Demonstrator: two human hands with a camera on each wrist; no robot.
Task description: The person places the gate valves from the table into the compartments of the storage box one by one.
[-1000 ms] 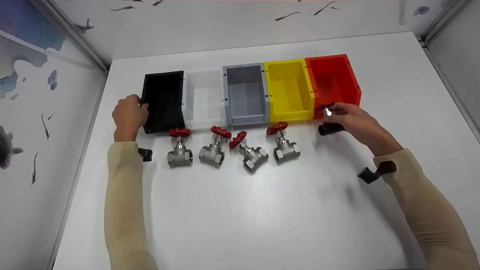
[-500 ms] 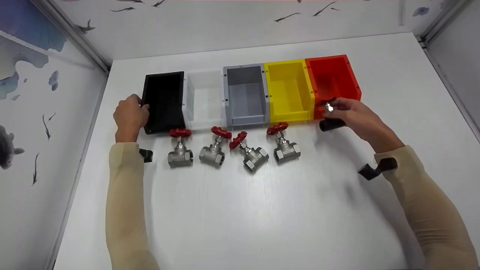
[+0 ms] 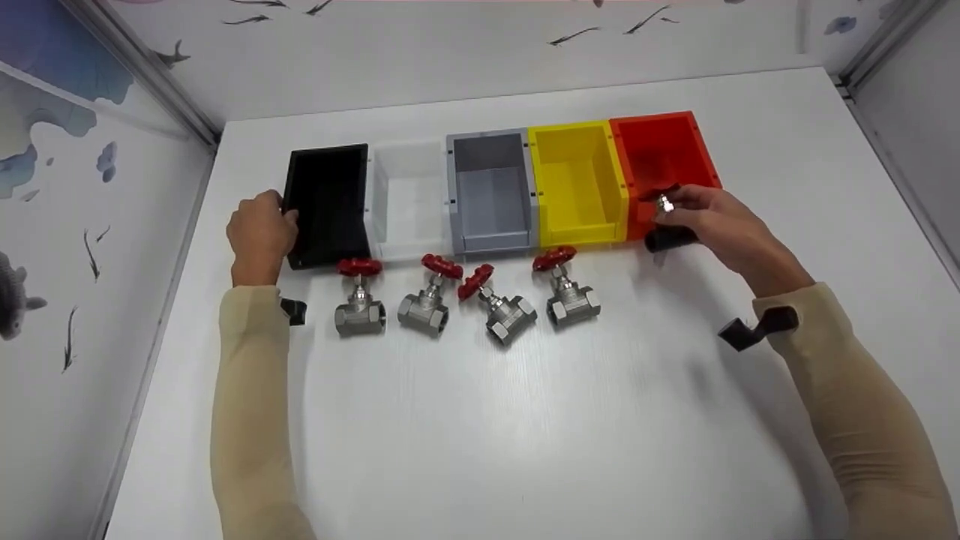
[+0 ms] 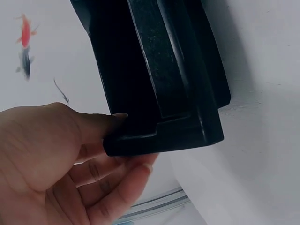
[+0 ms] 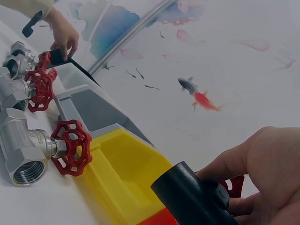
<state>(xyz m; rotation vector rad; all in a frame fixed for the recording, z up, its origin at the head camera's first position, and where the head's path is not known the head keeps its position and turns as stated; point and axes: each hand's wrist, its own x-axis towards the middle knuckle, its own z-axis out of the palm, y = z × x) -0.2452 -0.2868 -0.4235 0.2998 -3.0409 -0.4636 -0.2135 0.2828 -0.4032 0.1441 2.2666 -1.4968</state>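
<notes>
My left hand [image 3: 259, 234] pinches the side wall of the black bin [image 4: 164, 144], thumb inside and fingers outside. My right hand [image 3: 726, 227] holds a valve [image 5: 190, 194] with a black tubular body, a metal stem and a red handwheel mostly hidden by the fingers. In the head view that valve is over the front edge of the red bin [image 3: 652, 129]. Several silver valves [image 3: 574, 304] with red handwheels lie on the table in a row before the bins.
Between the black and red bins stand a white bin [image 3: 409, 247], a grey bin [image 3: 495, 241] and a yellow bin [image 3: 581, 234], side by side. Printed walls enclose the white table [image 3: 465, 435] at the back and sides.
My right hand has moved slightly away from me and up with the black-bodied valve, further over the red bin's front. The left hand stays on the black bin; the silver valves have not moved.
</notes>
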